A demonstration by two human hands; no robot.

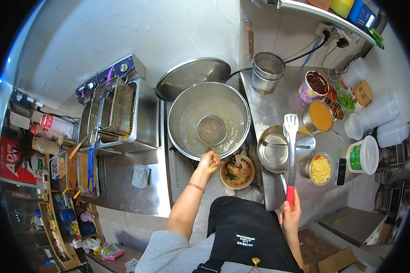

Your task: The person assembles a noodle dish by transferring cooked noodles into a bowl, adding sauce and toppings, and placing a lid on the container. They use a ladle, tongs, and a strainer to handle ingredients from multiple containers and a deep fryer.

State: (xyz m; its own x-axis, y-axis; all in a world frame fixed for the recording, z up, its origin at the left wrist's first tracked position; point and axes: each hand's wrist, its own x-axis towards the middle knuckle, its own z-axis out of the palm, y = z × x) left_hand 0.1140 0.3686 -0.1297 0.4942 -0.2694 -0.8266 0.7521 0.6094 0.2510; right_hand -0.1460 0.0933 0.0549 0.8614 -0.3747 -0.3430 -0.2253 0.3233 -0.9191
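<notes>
My left hand (209, 161) is closed round the handle of a round mesh strainer (212, 129) at the near rim of a large steel stockpot (173, 120). The strainer's basket sits in the pot's cloudy liquid; what it contains is too blurred to name. On the right, my right hand (290, 211) grips the red handle of metal tongs (292, 154). Their slotted end points away from me, above the edge of a steel saucepan (271, 157). A ladle (282, 145) rests across that saucepan, whose handle runs beside the tongs.
Left of the pot stands a deep fryer (143, 113) with a wire basket (111, 107). A lid (193, 75) leans behind the pot. Below its near rim is a round container of mixed food (238, 172). Dry noodles (321, 170), orange sauce (321, 115) and a phone (340, 171) occupy the right counter.
</notes>
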